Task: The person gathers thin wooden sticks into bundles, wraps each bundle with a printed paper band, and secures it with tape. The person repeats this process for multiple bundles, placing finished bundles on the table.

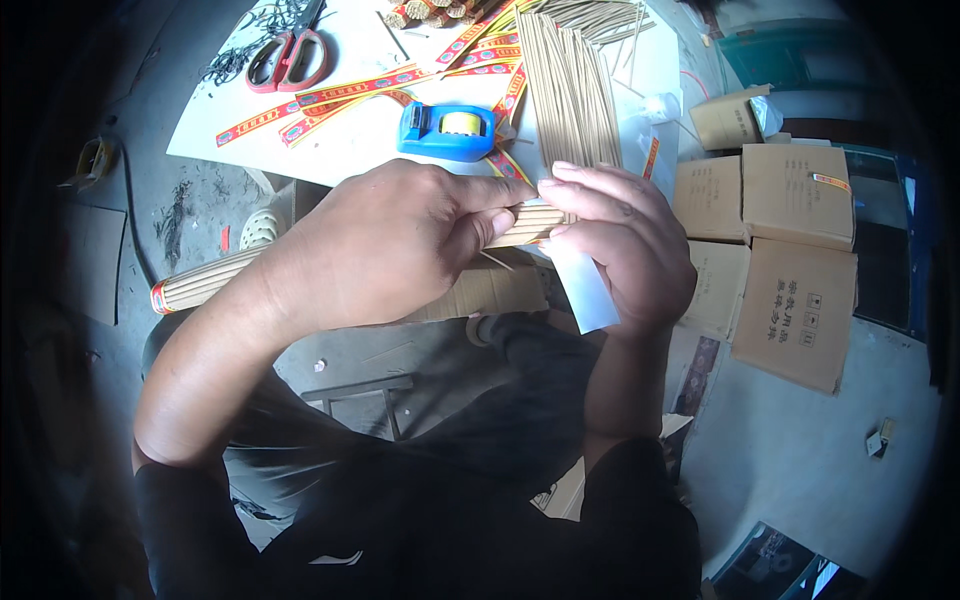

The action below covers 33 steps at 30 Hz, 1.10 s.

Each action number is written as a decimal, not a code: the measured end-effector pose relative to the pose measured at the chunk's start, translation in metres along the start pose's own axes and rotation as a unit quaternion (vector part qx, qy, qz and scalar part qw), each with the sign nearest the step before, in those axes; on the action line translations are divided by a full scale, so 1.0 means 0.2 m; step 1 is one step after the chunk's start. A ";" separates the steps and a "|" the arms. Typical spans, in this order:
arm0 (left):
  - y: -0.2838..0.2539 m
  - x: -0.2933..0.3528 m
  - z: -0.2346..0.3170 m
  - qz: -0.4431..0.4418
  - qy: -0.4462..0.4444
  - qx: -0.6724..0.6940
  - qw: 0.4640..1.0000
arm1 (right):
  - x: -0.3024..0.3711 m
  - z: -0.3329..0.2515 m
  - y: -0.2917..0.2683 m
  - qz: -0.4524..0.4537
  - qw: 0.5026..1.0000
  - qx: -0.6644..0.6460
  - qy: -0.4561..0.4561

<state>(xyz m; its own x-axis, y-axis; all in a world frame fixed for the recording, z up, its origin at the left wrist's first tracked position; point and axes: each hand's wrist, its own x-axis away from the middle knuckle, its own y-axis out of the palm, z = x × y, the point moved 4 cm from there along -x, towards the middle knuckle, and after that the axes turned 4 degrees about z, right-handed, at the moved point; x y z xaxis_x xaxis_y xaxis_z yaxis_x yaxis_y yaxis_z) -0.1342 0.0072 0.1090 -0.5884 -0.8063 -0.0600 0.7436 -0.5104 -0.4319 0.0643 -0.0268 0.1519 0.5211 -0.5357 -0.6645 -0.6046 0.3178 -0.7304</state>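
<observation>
A bundle of brown incense sticks (pixel 528 226) lies crosswise in front of me. Its far left end (pixel 205 281), with a red and yellow band, sticks out past my left forearm. My left hand (pixel 405 235) is closed round the bundle, thumb and forefinger pressing near its right part. My right hand (pixel 625 235) bends over the right end with its fingertips against the sticks. A paper strip (pixel 585 290), pale side showing, hangs from the bundle beneath the right fingers and thumb. The right fingers and thumb hide where the strip meets the sticks.
On the white table stand a blue tape dispenser (pixel 446 131), red-handled scissors (pixel 288 62), red and yellow paper strips (pixel 360 88) and loose incense sticks (pixel 570 85). Finished-looking bundles (pixel 430 12) lie at the back. Cardboard boxes (pixel 797 195) are stacked at the right.
</observation>
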 end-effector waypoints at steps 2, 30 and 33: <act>0.00 0.01 0.00 0.006 0.013 -0.008 1.000 | 0.00 0.00 0.01 0.002 1.000 -0.006 -0.004; 0.03 0.03 -0.03 0.020 0.014 -0.061 0.998 | 0.11 0.07 0.09 -0.017 0.972 -0.154 0.179; 0.05 0.03 -0.04 0.025 0.021 -0.071 0.997 | 0.13 0.08 0.10 -0.021 0.962 -0.165 0.216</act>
<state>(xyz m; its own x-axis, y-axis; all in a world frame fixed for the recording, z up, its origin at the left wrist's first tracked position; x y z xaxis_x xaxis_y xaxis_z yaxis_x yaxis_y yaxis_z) -0.1338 0.0001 0.0967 -0.5674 -0.8145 -0.1208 0.7214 -0.4210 -0.5498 0.0749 -0.0211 0.1180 0.2931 -0.8401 -0.4564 -0.7840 0.0620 -0.6176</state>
